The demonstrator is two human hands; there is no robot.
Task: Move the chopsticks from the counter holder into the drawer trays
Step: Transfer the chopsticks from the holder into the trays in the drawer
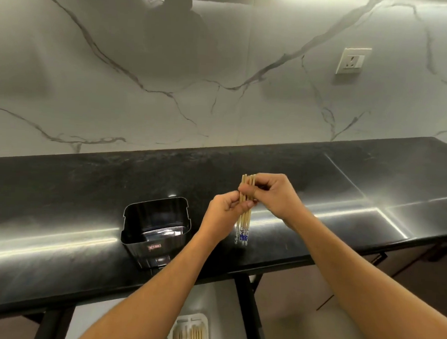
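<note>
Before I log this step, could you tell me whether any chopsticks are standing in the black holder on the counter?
No, the holder shows only its bare inside, while the left hand and right hand grip the chopsticks.

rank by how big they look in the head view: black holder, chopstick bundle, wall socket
1. black holder, clearly largest.
2. chopstick bundle and wall socket: not ranked; bundle longer but thin, socket farther away.
</note>
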